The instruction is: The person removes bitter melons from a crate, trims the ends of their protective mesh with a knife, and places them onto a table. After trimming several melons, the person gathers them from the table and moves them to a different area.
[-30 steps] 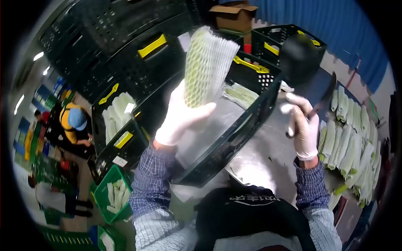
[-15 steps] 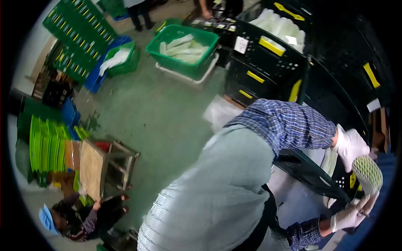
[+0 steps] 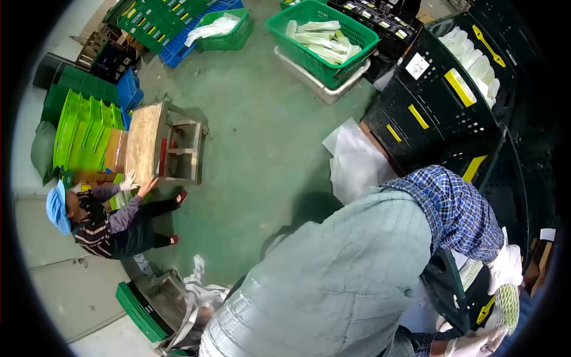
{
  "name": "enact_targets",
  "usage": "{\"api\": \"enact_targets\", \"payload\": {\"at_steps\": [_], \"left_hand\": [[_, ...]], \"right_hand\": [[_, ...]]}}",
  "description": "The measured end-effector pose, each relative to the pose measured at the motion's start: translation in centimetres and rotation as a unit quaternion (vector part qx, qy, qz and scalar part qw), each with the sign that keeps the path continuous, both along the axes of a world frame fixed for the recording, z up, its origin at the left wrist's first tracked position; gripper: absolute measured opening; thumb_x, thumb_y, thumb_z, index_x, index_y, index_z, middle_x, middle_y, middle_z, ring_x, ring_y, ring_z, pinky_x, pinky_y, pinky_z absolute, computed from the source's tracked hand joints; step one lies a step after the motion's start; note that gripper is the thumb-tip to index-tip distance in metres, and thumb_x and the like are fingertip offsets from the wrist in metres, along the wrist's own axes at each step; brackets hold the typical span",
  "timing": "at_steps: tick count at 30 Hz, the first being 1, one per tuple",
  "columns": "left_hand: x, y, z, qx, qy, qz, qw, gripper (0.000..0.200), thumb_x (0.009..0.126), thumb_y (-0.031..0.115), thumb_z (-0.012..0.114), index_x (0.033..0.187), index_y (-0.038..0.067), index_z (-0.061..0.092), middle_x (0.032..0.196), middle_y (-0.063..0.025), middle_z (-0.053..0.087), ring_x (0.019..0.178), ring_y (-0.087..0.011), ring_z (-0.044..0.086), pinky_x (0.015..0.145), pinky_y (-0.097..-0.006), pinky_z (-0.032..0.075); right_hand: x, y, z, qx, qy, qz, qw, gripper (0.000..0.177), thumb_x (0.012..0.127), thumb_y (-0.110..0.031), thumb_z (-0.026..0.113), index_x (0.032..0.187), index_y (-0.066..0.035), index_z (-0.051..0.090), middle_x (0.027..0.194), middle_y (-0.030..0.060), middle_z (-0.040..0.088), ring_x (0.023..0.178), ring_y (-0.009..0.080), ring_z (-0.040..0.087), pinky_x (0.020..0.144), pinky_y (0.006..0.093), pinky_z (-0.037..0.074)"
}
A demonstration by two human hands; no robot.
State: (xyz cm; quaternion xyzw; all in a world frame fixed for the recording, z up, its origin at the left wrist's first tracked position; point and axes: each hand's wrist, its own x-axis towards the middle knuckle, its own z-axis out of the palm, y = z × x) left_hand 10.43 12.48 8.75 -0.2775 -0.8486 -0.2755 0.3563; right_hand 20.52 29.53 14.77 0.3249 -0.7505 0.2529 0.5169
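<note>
In the head view, at the lower right, a long pale green vegetable in a white foam net (image 3: 507, 304) is between my gloved hands. My left hand (image 3: 505, 269), in a white glove, grips its upper end. At the lower end my right hand (image 3: 477, 344), also gloved, closes on it and is partly cut off by the dark frame border. Close by is a dark crate (image 3: 447, 285) with a yellow handle, and another netted vegetable (image 3: 470, 273) lies inside it.
Stacked black crates (image 3: 443, 89) hold more netted vegetables (image 3: 473, 62). A green basket (image 3: 300, 55) of them stands at the top, on a white tub (image 3: 315, 86). White sheets (image 3: 357, 163) lie on the floor. A person in a blue cap (image 3: 113, 223) touches a wooden-topped table (image 3: 143, 143).
The view has swung, so the surroundings sit differently in the frame. The netted vegetable stays in both my hands. The other person now has both hands at the wooden top.
</note>
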Motion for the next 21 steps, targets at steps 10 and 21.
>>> {"api": "enact_targets", "payload": {"at_steps": [10,21], "left_hand": [[0.4,0.0,0.2,0.004,-0.056,0.013,0.998,0.052,0.055,0.057,0.082,0.08,0.013,0.071,0.068,-0.0084,0.067,0.058,-0.0272,0.066,0.046,-0.0422,0.045],[-0.3,-0.2,-0.9,-0.01,-0.051,0.018,0.999,0.058,0.06,0.063,0.08,0.085,0.012,0.072,0.073,-0.0066,0.068,0.062,-0.0239,0.067,0.048,-0.038,0.044]], "right_hand": [[0.2,0.2,0.2,0.216,0.166,0.013,0.962,0.03,0.095,-0.02,0.065,0.102,0.009,0.069,0.098,0.0195,0.071,0.082,0.0372,0.07,0.071,0.0374,0.062],[0.6,-1.9,-0.7,0.056,-0.027,0.005,0.998,0.032,0.095,-0.018,0.064,0.12,0.002,0.064,0.102,0.0136,0.07,0.082,0.0234,0.065,0.071,0.0312,0.056]]}}
